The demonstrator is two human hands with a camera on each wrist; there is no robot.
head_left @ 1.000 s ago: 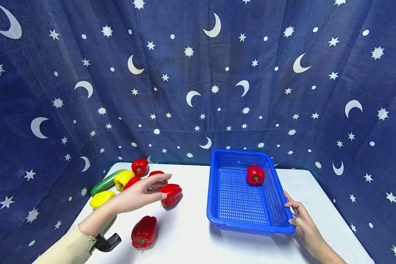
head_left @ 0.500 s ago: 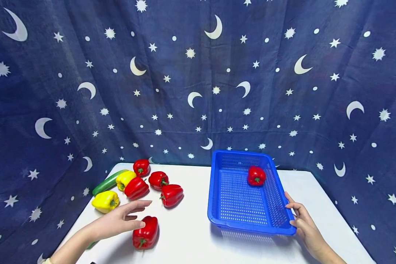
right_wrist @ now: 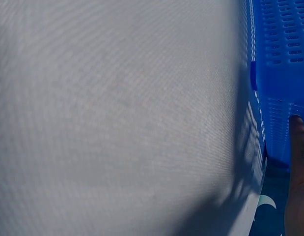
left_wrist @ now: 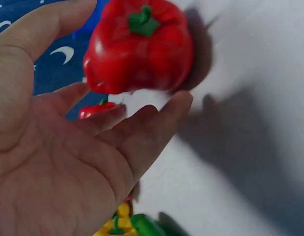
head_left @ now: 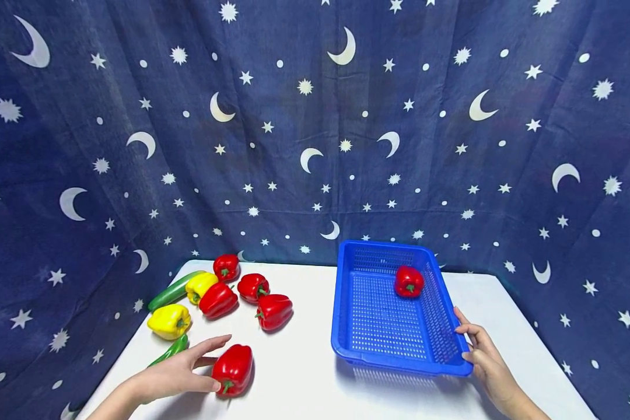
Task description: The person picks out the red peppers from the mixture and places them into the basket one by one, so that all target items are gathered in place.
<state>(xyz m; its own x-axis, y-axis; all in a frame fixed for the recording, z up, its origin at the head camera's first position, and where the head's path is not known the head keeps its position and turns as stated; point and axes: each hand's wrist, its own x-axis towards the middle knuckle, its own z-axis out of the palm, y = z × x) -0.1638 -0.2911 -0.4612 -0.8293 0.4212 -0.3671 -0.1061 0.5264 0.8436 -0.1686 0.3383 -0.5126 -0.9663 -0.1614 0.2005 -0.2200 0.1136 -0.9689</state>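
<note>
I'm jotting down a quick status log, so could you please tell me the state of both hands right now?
Left hand: open, beside the front red pepper, not gripping it.
Right hand: holding the blue basket by its rim.

Left hand (head_left: 173, 373): forearm cut off by the head view's lower edge; thumb partly cropped at the left wrist view's top edge. Red pepper (head_left: 233, 370), just beyond its fingers: upper part cropped in the left wrist view; contact with the thumb cannot be told. Second red pepper (left_wrist: 95, 110), behind those fingers: largely hidden. Green vegetable (head_left: 174, 348), beside the same fingers: partly covered, kind not determined. Right hand (head_left: 485, 361): all but one finger cropped in the right wrist view. Blue basket (head_left: 399, 364), gripped by its fingers: rim partly covered.
</note>
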